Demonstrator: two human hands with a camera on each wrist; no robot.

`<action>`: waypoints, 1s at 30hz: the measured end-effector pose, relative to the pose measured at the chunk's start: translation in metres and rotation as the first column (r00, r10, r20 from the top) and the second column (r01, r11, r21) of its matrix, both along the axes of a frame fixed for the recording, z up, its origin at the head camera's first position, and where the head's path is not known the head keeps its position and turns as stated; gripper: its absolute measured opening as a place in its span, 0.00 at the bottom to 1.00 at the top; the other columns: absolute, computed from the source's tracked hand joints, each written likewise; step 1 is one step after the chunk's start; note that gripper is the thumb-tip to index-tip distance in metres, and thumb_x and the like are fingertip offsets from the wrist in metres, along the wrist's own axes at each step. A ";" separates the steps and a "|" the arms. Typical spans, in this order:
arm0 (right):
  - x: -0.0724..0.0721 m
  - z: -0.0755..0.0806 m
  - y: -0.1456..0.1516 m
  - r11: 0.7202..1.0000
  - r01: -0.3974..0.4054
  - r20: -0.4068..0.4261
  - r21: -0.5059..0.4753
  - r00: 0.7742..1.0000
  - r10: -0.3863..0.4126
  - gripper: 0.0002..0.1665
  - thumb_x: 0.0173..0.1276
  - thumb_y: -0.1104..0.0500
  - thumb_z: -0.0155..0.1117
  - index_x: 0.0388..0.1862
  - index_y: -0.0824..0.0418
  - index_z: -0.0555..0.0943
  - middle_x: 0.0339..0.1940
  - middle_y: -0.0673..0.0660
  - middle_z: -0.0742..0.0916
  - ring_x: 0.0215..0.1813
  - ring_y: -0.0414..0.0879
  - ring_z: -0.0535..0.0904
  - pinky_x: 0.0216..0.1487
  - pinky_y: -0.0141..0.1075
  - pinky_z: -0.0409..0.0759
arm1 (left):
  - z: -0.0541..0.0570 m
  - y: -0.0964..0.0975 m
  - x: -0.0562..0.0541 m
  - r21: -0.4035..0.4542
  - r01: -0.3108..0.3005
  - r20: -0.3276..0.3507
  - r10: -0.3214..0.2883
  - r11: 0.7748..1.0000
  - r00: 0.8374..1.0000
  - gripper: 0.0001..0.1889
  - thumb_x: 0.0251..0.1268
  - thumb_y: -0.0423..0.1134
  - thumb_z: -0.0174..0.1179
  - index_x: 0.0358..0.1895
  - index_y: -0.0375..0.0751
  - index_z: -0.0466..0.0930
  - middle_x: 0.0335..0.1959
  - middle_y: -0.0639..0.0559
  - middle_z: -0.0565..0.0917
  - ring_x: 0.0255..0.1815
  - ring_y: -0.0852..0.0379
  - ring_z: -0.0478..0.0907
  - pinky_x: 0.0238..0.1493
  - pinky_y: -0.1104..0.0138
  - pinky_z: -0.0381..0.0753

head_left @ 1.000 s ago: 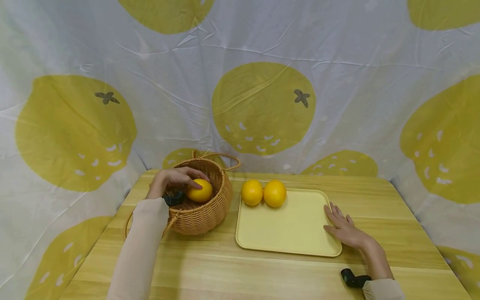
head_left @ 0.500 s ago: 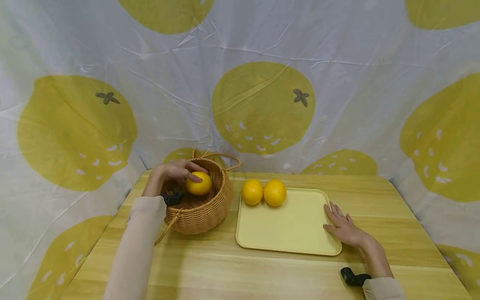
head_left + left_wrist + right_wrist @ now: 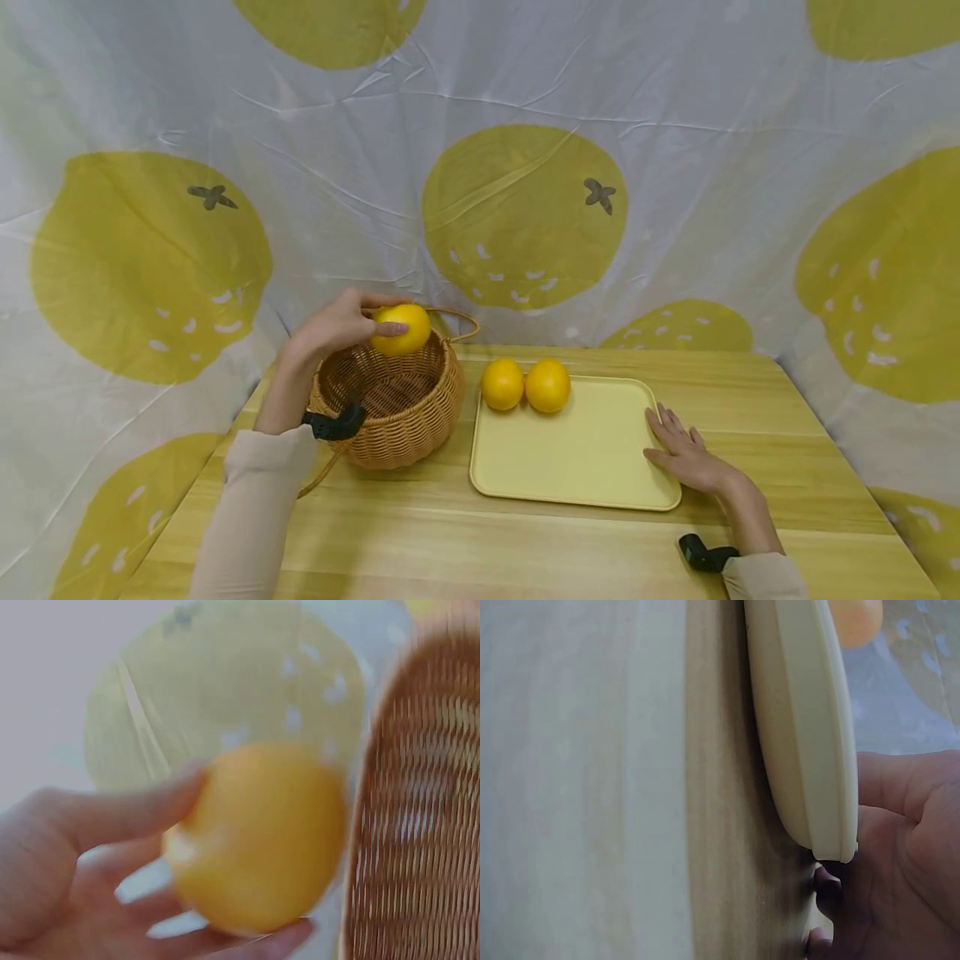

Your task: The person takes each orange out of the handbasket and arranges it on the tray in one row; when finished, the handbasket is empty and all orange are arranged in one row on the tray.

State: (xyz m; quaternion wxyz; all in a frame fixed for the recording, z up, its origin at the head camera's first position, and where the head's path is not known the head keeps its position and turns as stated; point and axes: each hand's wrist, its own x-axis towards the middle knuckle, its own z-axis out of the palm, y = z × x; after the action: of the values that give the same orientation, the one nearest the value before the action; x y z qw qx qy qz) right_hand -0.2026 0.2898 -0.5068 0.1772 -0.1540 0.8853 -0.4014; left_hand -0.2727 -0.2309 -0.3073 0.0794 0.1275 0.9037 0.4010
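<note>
My left hand (image 3: pixel 341 323) grips an orange (image 3: pixel 402 329) above the far rim of a round wicker basket (image 3: pixel 405 429). In the left wrist view the thumb and fingers curve round the orange (image 3: pixel 259 840), with the basket wall (image 3: pixel 420 825) to its right. Two more oranges sit side by side at the far left corner of a pale yellow tray (image 3: pixel 577 458): one at the left (image 3: pixel 502 384), one at the right (image 3: pixel 548 386). My right hand (image 3: pixel 690 458) rests at the tray's right edge, fingers extended. The right wrist view has its palm (image 3: pixel 915 855) beside the tray's rim (image 3: pixel 825 750).
The wooden table (image 3: pixel 465 550) carries basket and tray. Thin wicker handles (image 3: pixel 457 321) stick out from the basket. A white cloth with large printed lemons (image 3: pixel 525 217) hangs behind and at both sides. Black wrist cameras (image 3: pixel 335 423) sit on both wrists.
My left hand has lifted the orange from inside the basket up to above its far rim. The right hand and the two oranges on the tray stay in place.
</note>
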 end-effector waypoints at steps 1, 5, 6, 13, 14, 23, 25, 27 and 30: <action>0.000 0.000 0.000 1.000 -0.001 -0.002 -0.002 1.000 0.001 0.47 0.84 0.54 0.50 0.82 0.76 0.38 0.82 0.77 0.33 0.81 0.75 0.20 0.71 0.70 0.10 | 0.001 0.007 0.004 0.038 -0.037 -0.031 0.038 0.999 0.999 0.29 0.70 0.41 0.68 0.73 0.43 0.76 0.62 0.36 0.83 0.37 0.53 0.77 0.32 0.72 0.77; -0.002 -0.001 0.002 1.000 0.004 -0.012 0.010 1.000 -0.004 0.47 0.83 0.54 0.51 0.82 0.77 0.39 0.82 0.78 0.34 0.81 0.76 0.22 0.71 0.71 0.11 | -0.003 0.040 0.016 0.171 -0.129 -0.190 0.161 0.977 0.969 0.27 0.69 0.39 0.69 0.70 0.44 0.79 0.73 0.41 0.77 0.60 0.45 0.79 0.48 0.67 0.82; -0.002 -0.001 0.002 1.000 0.005 -0.014 0.013 1.000 -0.005 0.47 0.83 0.54 0.52 0.83 0.77 0.39 0.82 0.77 0.34 0.81 0.76 0.22 0.71 0.72 0.12 | -0.007 0.049 0.018 0.200 -0.137 -0.229 0.182 0.970 0.956 0.26 0.68 0.37 0.70 0.69 0.43 0.80 0.72 0.40 0.77 0.63 0.44 0.79 0.52 0.64 0.84; -0.003 -0.001 0.002 1.000 0.004 -0.006 0.007 1.000 -0.004 0.46 0.84 0.54 0.51 0.83 0.75 0.40 0.83 0.77 0.34 0.82 0.74 0.21 0.72 0.71 0.12 | -0.042 0.114 0.033 0.371 -0.134 -0.371 0.278 0.919 0.886 0.27 0.65 0.35 0.72 0.68 0.42 0.80 0.72 0.38 0.77 0.74 0.38 0.73 0.61 0.49 0.84; -0.003 -0.001 0.002 1.000 0.005 -0.005 0.008 1.000 -0.005 0.46 0.84 0.54 0.51 0.83 0.75 0.40 0.83 0.76 0.34 0.82 0.74 0.21 0.72 0.70 0.11 | -0.047 0.123 0.034 0.397 -0.125 -0.368 0.283 0.909 0.886 0.28 0.65 0.35 0.72 0.69 0.41 0.80 0.72 0.38 0.77 0.75 0.39 0.72 0.62 0.49 0.83; -0.004 -0.001 0.004 1.000 -0.004 -0.010 0.001 1.000 0.004 0.47 0.83 0.54 0.52 0.83 0.76 0.39 0.82 0.77 0.34 0.81 0.75 0.21 0.71 0.70 0.11 | -0.098 0.213 0.036 0.542 -0.089 -0.331 0.309 0.836 0.891 0.29 0.65 0.33 0.71 0.69 0.33 0.77 0.68 0.40 0.81 0.66 0.40 0.81 0.60 0.51 0.85; -0.004 -0.002 0.004 1.000 -0.002 -0.010 -0.001 1.000 0.002 0.47 0.83 0.54 0.52 0.83 0.76 0.40 0.82 0.77 0.34 0.81 0.75 0.21 0.71 0.71 0.11 | -0.109 0.233 0.036 0.535 -0.111 -0.345 0.336 0.837 0.876 0.28 0.64 0.34 0.72 0.68 0.34 0.78 0.67 0.40 0.81 0.67 0.41 0.80 0.62 0.51 0.84; -0.004 -0.002 0.004 1.000 0.003 -0.008 0.006 1.000 -0.003 0.47 0.83 0.54 0.52 0.83 0.76 0.40 0.83 0.77 0.34 0.81 0.75 0.21 0.72 0.70 0.11 | -0.119 0.251 0.038 0.521 -0.125 -0.362 0.351 0.844 0.864 0.28 0.63 0.35 0.73 0.67 0.35 0.80 0.67 0.40 0.82 0.68 0.41 0.80 0.63 0.51 0.83; -0.004 -0.003 0.004 1.000 0.011 -0.009 0.014 1.000 -0.011 0.47 0.83 0.53 0.52 0.83 0.75 0.41 0.83 0.77 0.35 0.82 0.75 0.22 0.72 0.70 0.12 | -0.133 0.274 0.041 0.490 -0.140 -0.381 0.355 0.861 0.853 0.28 0.63 0.35 0.73 0.67 0.37 0.81 0.67 0.39 0.82 0.68 0.40 0.80 0.64 0.50 0.83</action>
State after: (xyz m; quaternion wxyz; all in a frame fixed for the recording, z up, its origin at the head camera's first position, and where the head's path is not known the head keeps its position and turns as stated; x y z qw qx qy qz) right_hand -0.2068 0.2935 -0.5098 0.1722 -0.1497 0.8897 -0.3955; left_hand -0.2317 0.0436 -0.4405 -0.2213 0.1125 0.7890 0.5619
